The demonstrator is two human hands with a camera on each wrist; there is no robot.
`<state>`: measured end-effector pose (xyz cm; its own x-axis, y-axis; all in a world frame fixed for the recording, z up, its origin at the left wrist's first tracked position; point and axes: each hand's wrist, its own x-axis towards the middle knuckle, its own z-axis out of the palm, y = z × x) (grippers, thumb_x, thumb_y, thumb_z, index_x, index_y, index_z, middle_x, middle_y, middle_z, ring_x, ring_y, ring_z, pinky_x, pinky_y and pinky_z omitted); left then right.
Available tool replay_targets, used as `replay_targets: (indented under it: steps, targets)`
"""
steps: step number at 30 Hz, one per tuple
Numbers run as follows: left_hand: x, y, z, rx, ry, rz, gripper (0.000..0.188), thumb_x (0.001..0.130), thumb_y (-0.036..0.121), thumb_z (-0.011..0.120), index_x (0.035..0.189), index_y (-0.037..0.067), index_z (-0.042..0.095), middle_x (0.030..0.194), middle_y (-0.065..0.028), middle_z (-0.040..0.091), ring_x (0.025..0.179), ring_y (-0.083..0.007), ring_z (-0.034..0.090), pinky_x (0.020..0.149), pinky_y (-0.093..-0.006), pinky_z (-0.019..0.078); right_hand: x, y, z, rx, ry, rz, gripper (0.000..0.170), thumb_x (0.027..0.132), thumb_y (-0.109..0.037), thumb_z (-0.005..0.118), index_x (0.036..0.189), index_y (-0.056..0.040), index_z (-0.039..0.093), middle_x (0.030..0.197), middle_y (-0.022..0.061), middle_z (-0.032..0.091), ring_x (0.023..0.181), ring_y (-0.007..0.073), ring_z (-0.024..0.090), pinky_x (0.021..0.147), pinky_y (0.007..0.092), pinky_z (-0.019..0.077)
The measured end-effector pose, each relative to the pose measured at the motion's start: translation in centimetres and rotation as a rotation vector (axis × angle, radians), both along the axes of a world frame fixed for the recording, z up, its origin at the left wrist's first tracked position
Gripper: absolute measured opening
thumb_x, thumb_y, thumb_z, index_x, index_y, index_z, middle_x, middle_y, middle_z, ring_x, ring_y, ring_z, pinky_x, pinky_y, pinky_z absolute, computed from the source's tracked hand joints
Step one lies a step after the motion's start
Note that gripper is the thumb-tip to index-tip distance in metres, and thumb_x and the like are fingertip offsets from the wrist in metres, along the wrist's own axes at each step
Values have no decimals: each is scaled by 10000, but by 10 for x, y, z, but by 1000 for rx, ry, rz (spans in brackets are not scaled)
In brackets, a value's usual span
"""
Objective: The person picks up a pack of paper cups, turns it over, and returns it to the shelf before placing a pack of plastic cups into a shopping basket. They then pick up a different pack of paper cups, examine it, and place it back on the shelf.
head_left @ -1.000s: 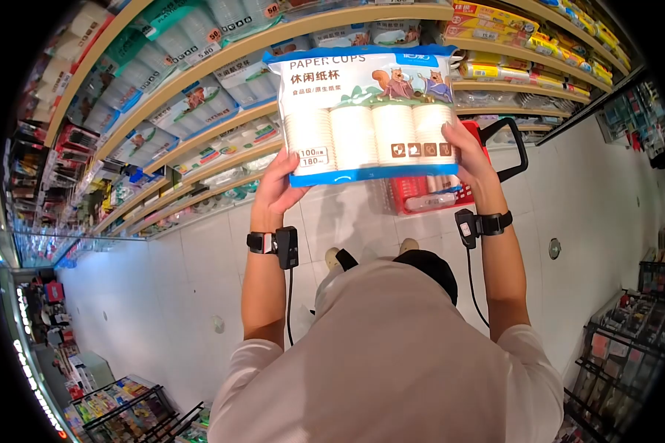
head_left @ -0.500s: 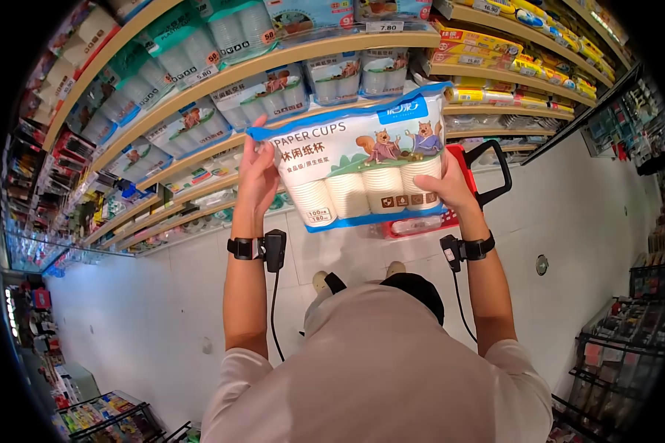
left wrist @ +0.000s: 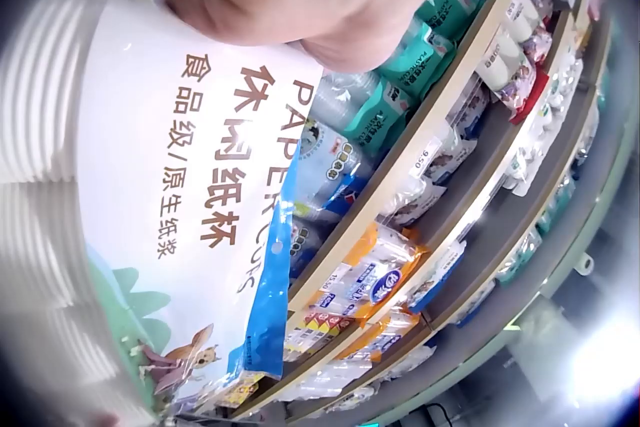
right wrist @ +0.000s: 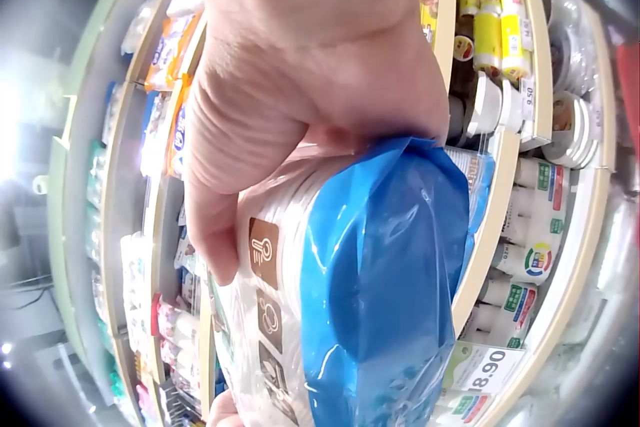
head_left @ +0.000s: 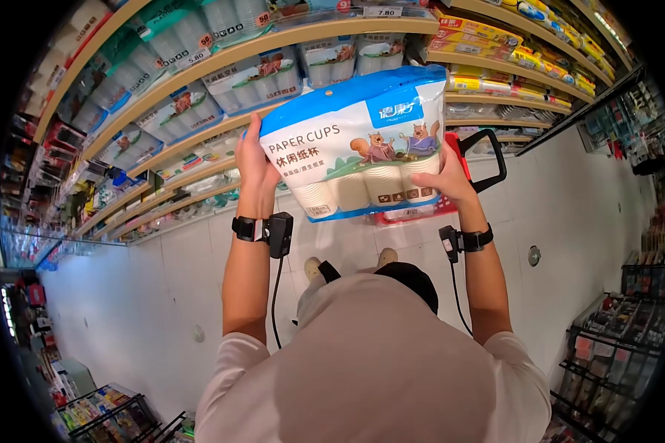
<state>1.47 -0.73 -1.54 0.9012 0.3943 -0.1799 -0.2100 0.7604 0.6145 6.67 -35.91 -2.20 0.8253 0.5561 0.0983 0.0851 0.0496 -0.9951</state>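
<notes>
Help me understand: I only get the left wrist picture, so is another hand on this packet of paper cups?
Observer: Yes, the right hand grips the packet near its other end, its thumb on the front.

Visitor: Is there anything to carry shopping in?

Observer: A red basket with a black handle, partly hidden behind the packet.

Visitor: Any price near the top?

Observer: A price label on a shelf edge beyond the packet reads 7.80.

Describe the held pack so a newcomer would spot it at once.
Start at the beige-edged shelving. In front of it, the left hand and right hand hold a blue-and-white pack. Big PAPER CUPS lettering and being off the shelf set it apart from the shelved cup packs.
</notes>
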Motion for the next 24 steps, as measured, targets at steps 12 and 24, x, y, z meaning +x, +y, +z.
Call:
replay_targets:
  steps: [12,24]
  targets:
    - [-2,-8,23,110,12,80,344,998,315,529,1070,-22,541,978,-158,648,849,-256,678,713,-403,586,5,-2,-1,-28,-10,13,762,726,-201,831,1329,13,417,1223,111,585,1106,191,577,961,325,463]
    - [50,23,63,79,-303,-145,377,1007,347,501,1149,-1,533,1091,-147,619,1010,-234,612,894,-389,515,47,29,28,151,-175,-221,532,773,-148,788,1205,13,522,1084,90,651,945,150,620,848,306,505]
